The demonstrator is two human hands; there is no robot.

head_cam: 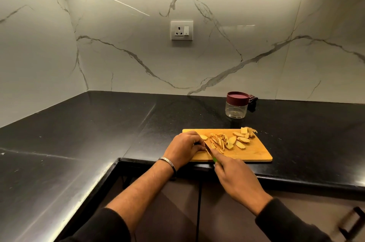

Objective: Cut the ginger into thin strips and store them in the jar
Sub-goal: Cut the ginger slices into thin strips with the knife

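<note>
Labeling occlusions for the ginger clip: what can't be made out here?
Head view:
- Ginger piece under the left hand: hidden by curled fingers.
- Knife handle: mostly covered by the right hand.
- Jar contents: too small to tell.
- Dark object behind the jar: partly hidden, unidentifiable.
- Bottom-right item: blurred, cut off by the edge.

Head-worn wide view looks forward and down, close over the corner counter (79,143).

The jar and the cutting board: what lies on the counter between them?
In the head view, nothing: only bare black counter separates the jar from the far edge of the cutting board. The ginger slices lie on the board itself.
</note>
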